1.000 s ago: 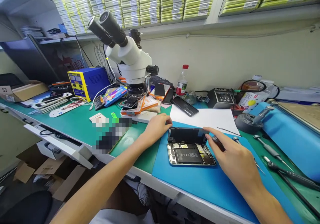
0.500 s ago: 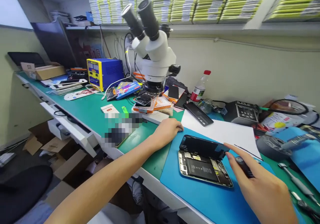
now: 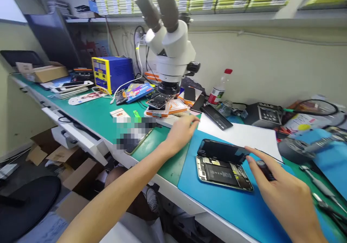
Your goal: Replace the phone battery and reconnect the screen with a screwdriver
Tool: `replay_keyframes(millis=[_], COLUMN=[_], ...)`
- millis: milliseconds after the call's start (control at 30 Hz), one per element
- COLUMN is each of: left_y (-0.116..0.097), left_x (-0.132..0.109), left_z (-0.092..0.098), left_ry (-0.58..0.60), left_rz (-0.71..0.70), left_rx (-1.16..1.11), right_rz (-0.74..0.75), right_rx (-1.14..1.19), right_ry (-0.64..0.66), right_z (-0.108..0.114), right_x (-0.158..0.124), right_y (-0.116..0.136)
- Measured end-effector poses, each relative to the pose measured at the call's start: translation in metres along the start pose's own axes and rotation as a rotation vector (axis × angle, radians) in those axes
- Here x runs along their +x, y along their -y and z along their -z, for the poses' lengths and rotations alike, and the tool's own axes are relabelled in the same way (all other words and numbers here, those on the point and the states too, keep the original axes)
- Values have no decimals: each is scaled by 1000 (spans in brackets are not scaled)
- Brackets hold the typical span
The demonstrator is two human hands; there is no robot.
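Observation:
An opened smartphone (image 3: 223, 174) lies on the blue mat (image 3: 214, 208), battery and inner parts showing. Its screen (image 3: 221, 151) is tilted up along the far long edge. My right hand (image 3: 288, 192) pinches the screen's right end between thumb and forefinger. A dark cylindrical handle (image 3: 265, 170), like a screwdriver's, is tucked in the same hand; its tip is hidden. My left hand (image 3: 181, 133) is beside the microscope base, near the mat's far left corner, fingers curled together. Anything between its fingertips is too small or hidden to make out.
A microscope (image 3: 170, 51) stands behind my left hand. A black phone (image 3: 216, 116) lies on white paper (image 3: 244, 138). Further right are a soldering station (image 3: 262, 115) and a grey tool (image 3: 321, 185). Another phone (image 3: 139, 138), partly blurred, lies left. A bottle (image 3: 218, 87) stands behind.
The whole view has shifted slightly. My left hand has lifted a little, its fingertips reaching further out. My right hand still holds the tilted screen.

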State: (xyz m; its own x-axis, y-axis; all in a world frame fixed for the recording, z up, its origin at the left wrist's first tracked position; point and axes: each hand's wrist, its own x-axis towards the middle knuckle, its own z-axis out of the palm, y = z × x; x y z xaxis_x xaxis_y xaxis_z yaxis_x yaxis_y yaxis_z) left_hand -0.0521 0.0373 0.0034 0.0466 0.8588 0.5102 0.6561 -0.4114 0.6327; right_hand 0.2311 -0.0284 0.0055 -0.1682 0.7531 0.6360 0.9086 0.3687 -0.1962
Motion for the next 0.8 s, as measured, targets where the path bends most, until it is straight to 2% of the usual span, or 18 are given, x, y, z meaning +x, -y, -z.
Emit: replay_keyframes(millis=[100,133,167,267,333,433,567,700,800], left_y=[-17,-22,-27,-36,-38,-39,-39,-42,-47], left_x=[-23,-33,-43,-66,-72,-70,-67,-68,-70], left_z=[10,12,13,5,-4,-15,-21,-23,-27], left_ry=[-168,-233,-230,3,129,204,201,228,199], left_rz=[-71,-172,-280,-546,-636,-645,-603,-640,-665], left_rx=[-23,-19,-9,146,282,367,426,496,524], right_rz=[11,19,22,13,5,6,9,5,0], right_rx=[-5,1,8,16,23,43,68,85,86], right_ry=[-6,-6,-3,-4,-5,-11,3,18,23], right_z=[-2,-4,-5,-6,-6,-4,-3,-3,-3], right_x=[-3,-4,-5,-5,-6,-8,-9,-10,-10], right_y=[0,-1,-1,-3,-2,1,3,3,3])
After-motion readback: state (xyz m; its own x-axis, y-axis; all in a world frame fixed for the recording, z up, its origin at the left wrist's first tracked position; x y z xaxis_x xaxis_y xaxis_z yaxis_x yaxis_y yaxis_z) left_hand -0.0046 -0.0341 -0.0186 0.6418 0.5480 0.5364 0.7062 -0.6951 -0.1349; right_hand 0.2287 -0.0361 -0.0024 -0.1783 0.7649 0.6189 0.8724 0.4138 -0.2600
